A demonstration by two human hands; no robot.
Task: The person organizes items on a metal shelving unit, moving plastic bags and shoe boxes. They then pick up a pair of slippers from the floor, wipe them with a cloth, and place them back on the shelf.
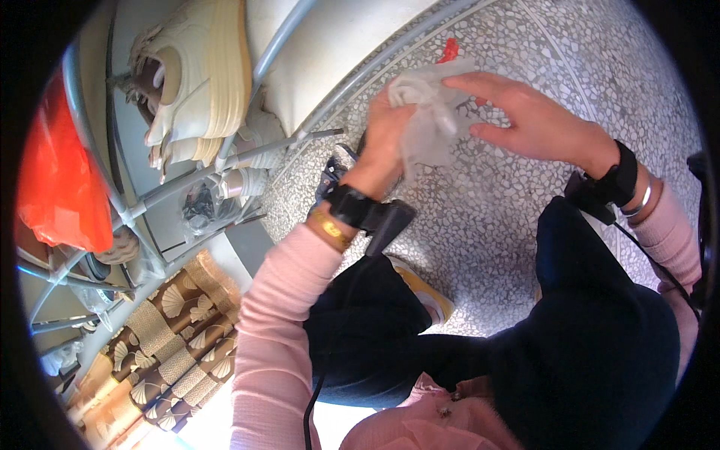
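A crumpled, translucent white plastic bag [430,140] hangs in front of me, above a speckled terrazzo floor [472,225]. My left hand [388,129] grips the bag from its left side, with the fingertips partly hidden by the plastic. At the bag's right is my right hand [529,118], its thumb and fingers spread apart, the fingertips close to the plastic; whether they touch it is unclear. A piece of red plastic [450,50] shows just behind the top of the bag. Below my left wrist, a dark item [332,174] is partly hidden.
A tubular metal rack [264,147] stands at the left, holding white sneakers [208,84], a red plastic bag [67,180] and a clear bag with something dark [202,208]. Below it lies patterned brown fabric [180,337]. A yellow shoe [422,287] is beneath my legs.
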